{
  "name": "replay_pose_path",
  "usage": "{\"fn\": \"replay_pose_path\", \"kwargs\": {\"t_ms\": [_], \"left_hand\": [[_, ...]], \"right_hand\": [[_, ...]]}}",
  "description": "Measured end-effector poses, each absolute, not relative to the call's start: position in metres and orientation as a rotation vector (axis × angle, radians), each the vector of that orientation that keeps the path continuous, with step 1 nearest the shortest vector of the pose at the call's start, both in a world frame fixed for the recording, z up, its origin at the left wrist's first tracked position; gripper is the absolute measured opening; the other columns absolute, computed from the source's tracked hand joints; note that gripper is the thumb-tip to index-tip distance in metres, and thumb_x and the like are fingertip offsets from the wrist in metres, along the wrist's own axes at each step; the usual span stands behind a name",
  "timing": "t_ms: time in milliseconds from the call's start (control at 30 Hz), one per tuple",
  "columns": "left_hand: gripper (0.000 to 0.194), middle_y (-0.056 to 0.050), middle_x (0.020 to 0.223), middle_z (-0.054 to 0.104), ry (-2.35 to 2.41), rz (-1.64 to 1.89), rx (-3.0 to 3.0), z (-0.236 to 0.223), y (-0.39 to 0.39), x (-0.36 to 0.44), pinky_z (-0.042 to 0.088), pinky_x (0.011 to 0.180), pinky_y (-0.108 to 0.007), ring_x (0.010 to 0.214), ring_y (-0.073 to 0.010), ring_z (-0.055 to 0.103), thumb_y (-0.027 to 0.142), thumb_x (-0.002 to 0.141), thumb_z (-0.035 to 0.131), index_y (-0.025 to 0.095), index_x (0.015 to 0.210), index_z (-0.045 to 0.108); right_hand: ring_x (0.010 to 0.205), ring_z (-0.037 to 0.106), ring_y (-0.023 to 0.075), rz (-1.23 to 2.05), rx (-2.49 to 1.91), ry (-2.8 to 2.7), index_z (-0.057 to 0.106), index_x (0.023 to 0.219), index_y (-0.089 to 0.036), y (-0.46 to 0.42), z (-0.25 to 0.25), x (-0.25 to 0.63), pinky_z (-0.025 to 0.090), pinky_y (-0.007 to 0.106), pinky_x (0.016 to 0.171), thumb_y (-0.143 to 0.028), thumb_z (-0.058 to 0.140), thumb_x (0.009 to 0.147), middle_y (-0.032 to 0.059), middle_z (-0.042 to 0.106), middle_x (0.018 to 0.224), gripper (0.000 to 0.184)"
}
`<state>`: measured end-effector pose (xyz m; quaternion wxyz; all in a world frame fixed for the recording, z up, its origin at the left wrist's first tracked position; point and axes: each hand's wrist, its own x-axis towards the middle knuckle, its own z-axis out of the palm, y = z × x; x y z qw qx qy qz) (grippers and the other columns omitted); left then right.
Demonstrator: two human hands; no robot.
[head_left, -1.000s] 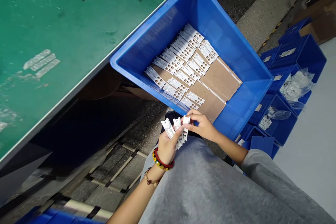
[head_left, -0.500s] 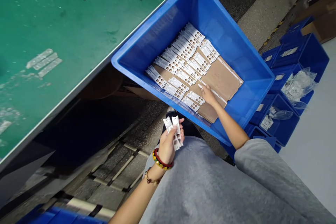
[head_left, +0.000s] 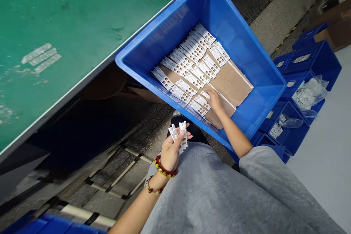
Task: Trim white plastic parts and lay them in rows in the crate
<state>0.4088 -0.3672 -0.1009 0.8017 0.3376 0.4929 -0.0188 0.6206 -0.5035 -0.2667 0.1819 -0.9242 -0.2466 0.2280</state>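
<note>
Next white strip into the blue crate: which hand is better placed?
Probably the right hand: it is inside the blue crate, over the cardboard sheet beside the laid rows. The left hand is outside the crate, holding white plastic strips.

Viewpoint: worn on the person's head, above the near side of the blue plastic crate (head_left: 189,25)
Facing: forward and down into the crate, frame tilted
Nearness: close, crate filling the frame's middle
Beyond crate's left rim: green workbench (head_left: 55,44)

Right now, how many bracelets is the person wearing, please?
2: a red-and-yellow beaded bracelet and a thin beaded bracelet, both at the wrist of the left hand; none shows on the right arm.
</note>
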Motion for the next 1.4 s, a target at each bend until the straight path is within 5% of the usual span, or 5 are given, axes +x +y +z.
{"fn": "replay_pose_path", "kwargs": {"t_ms": [567,767,900,1067,1400], "left_hand": [[0.048,-0.007,0.090,0.073,0.841,-0.068,1.135,-0.097,-0.369,0.413,0.052,0.088,-0.040,0.089,-0.0262,0.067,0.061,0.071,0.070,0.016,0.089,0.075],[0.040,-0.008,0.092,0.067,0.836,0.005,0.932,-0.099,-0.366,0.412,0.056,0.064,-0.030,0.076,-0.0178,0.065,0.053,0.081,0.064,0.016,0.095,0.068],[0.036,0.005,0.059,0.051,0.824,-0.116,0.773,-0.099,-0.369,0.409,0.025,0.033,-0.015,0.037,-0.0034,0.030,0.051,0.082,0.063,0.016,0.090,0.059],[0.035,0.007,0.061,0.049,0.864,-0.099,0.657,-0.099,-0.370,0.406,0.021,0.034,-0.014,0.040,-0.0042,0.028,0.049,0.073,0.064,0.020,0.089,0.052],[0.035,0.002,0.069,0.051,0.838,-0.113,0.861,-0.102,-0.367,0.404,0.044,0.060,-0.027,0.063,-0.0136,0.050,0.051,0.078,0.066,0.019,0.090,0.060]], "right_hand": [[0.074,0.053,0.0130,1.065,-1.762,-0.679,0.065,0.098,-0.021,-0.474,-0.075,0.537,0.046,0.026,0.069,-0.039,0.060,0.089,0.0019,0.057,0.090,0.021],[0.082,0.062,0.0165,0.850,-1.576,-0.151,0.053,0.108,-0.027,-0.486,-0.132,0.579,0.052,0.031,0.076,-0.054,0.046,0.094,0.0013,0.063,0.091,0.031],[0.073,0.061,0.0180,0.715,-2.126,-0.252,0.055,0.117,-0.022,-0.498,-0.203,0.627,0.052,0.034,0.073,-0.047,0.038,0.097,0.0040,0.062,0.085,0.036],[0.107,0.055,0.0282,0.649,-2.493,-0.529,0.062,0.117,-0.013,-0.502,-0.256,0.639,0.041,0.046,0.101,-0.017,0.046,0.090,0.0148,0.060,0.106,0.032],[0.105,0.052,0.0292,0.585,-2.598,-0.715,0.063,0.108,-0.018,-0.504,-0.271,0.636,0.044,0.041,0.090,-0.013,0.053,0.086,0.0124,0.062,0.109,0.025]]}}
